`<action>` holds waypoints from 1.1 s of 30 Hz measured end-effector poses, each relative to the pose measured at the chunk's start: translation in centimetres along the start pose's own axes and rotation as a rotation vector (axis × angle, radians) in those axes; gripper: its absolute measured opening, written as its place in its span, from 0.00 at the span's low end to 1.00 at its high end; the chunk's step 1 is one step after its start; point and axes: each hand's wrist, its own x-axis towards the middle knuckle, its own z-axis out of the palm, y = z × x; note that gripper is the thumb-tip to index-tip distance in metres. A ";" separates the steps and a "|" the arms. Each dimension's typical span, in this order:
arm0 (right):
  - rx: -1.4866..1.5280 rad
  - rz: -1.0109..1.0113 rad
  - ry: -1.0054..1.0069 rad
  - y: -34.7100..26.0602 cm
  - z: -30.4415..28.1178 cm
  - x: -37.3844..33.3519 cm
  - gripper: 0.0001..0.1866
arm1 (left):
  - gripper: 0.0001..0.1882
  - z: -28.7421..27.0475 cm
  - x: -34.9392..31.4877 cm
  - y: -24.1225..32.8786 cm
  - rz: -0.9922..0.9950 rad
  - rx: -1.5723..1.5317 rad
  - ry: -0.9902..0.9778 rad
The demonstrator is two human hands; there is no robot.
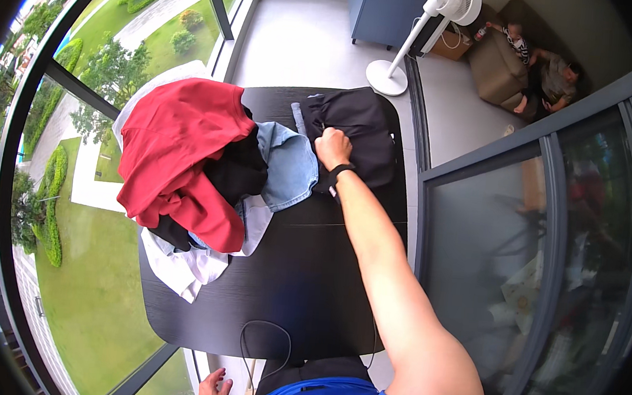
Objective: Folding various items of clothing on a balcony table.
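The right hand reaches far across the dark table and rests closed on the near left edge of a black garment, its fingers curled into the cloth; how much fabric is pinched inside the fist is hidden by the back of the hand. A black band sits on the wrist. The black garment lies flat at the far end of the table, and its folds are hard to make out against the dark tabletop. Just left of the hand is a light blue denim piece, partly buried under a pile topped by a red garment, with another black piece and a white shirt showing beneath; the pile overhangs the table's left edge. The left hand is low at the bottom rim, fingers loosely spread and holding nothing, partly cut off. A thin cable loops on the table's near edge. Beyond stand a white fan and a sofa with two people, small and indistinct.
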 end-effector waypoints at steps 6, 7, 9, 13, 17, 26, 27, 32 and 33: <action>0.900 0.023 -0.301 9.4 -4.6 0.0 0.16 | 0.25 0.9 0.5 -0.3 0.040 -0.053 -0.013; 0.998 0.093 -0.304 10.0 -6.2 -0.6 0.16 | 0.25 0.9 0.8 -0.2 0.053 0.004 -0.027; 1.312 0.206 -0.212 9.5 -10.9 -2.3 0.14 | 0.25 0.4 1.8 0.0 0.086 -0.001 -0.066; 1.253 0.062 0.033 3.3 -27.8 -6.7 0.12 | 0.22 -0.1 3.4 -0.1 0.304 -0.005 0.061; 1.056 -0.225 0.396 -3.0 -46.5 -14.1 0.10 | 0.22 -1.4 4.4 -0.7 0.390 0.050 0.031; 0.948 -0.526 0.261 -13.1 -61.5 -24.3 0.11 | 0.21 -4.4 3.2 -1.4 0.515 0.093 0.049; 0.781 -0.479 0.511 -14.7 -60.3 -23.6 0.11 | 0.21 -4.6 3.1 -1.8 0.526 0.119 0.054; 0.685 -0.832 0.238 -24.9 -63.7 -24.1 0.12 | 0.21 -5.3 2.0 -5.1 0.535 0.095 0.147; 0.631 -0.921 0.193 -27.7 -63.1 -22.8 0.12 | 0.21 -5.2 1.4 -5.9 0.512 0.094 0.148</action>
